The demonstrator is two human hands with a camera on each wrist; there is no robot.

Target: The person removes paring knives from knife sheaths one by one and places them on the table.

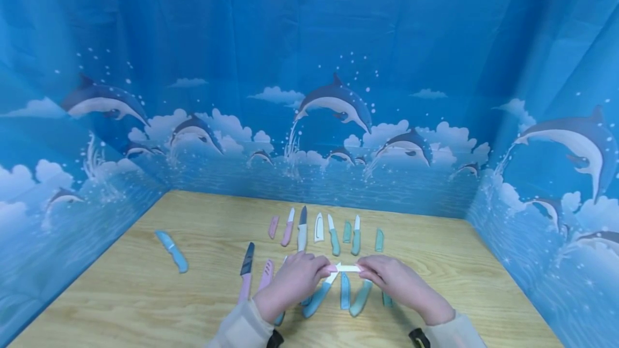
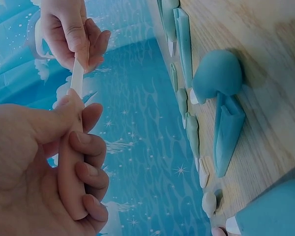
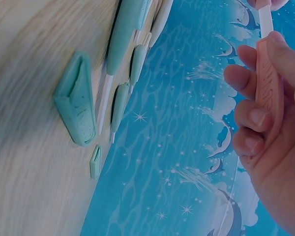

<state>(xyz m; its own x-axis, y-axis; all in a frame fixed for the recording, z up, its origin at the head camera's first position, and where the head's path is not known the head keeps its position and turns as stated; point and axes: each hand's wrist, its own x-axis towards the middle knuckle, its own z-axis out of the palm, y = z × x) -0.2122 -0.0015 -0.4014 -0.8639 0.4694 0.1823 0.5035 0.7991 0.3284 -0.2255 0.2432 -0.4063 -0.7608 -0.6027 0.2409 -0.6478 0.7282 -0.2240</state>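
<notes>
we see the left hand (image 1: pixel 296 279) curled around the pink handle of a small white-bladed knife (image 1: pixel 344 268), held level above the wooden table (image 1: pixel 130 294). the right hand (image 1: pixel 393 280), at its 3 o'clock, pinches a pink sheath (image 3: pixel 268 78) at the blade's tip. more knives (image 1: pixel 333 235) lie in a row at 12 o'clock.
</notes>
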